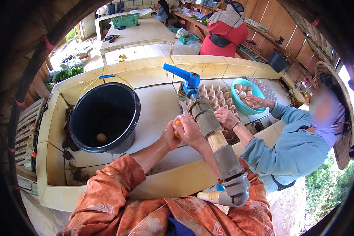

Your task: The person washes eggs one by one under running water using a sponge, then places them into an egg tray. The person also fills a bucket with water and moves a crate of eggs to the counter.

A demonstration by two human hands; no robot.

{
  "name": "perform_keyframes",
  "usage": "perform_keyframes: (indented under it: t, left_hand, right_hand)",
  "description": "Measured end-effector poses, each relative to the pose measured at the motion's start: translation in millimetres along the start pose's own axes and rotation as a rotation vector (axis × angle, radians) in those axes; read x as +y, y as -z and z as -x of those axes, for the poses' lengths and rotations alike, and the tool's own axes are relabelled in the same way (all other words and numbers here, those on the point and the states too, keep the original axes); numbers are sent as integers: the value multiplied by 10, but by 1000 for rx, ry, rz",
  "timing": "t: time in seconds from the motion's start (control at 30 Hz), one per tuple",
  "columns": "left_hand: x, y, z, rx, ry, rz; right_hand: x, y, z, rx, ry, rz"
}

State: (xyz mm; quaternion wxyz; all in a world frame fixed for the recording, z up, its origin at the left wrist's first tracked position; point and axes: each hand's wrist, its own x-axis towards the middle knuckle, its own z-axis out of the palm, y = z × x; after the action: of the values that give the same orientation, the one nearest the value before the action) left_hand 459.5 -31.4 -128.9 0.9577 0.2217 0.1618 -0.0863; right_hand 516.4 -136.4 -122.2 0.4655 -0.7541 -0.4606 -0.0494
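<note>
We are cupping one egg (177,128) in both hands, left hand (170,135) and right hand (190,131) closed around it, beside the pipe (212,129); one egg lies in the black bucket (106,118), many remaining in the trays (216,98).

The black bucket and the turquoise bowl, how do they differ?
The black bucket is big, deep and dark, with one egg at its bottom; the turquoise bowl is small, shallow and bright, with several eggs. A co-worker's hand reaches into the bowl; nobody touches the bucket. Both are round and stand on the tiled counter.
</note>
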Motion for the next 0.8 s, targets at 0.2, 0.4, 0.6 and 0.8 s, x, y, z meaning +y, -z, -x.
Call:
perform_keyframes:
  t: [0.2,0.4,0.6,0.8]
  left_hand:
    - [-15,60,-47,-96,-32,-220]
    - [-62,21,-59,61,-82,-199]
    - [7,11,4,15,-22,-223]
    - [-53,48,-85,48,-66,-171]
  right_hand:
    - [137,95,-17,109,-492,-511]
    - [-60,12,12,81,-354,-368]
    - [-194,423,-121,-61,-2,-133]
    - [-123,40,-25,59,-258,-705]
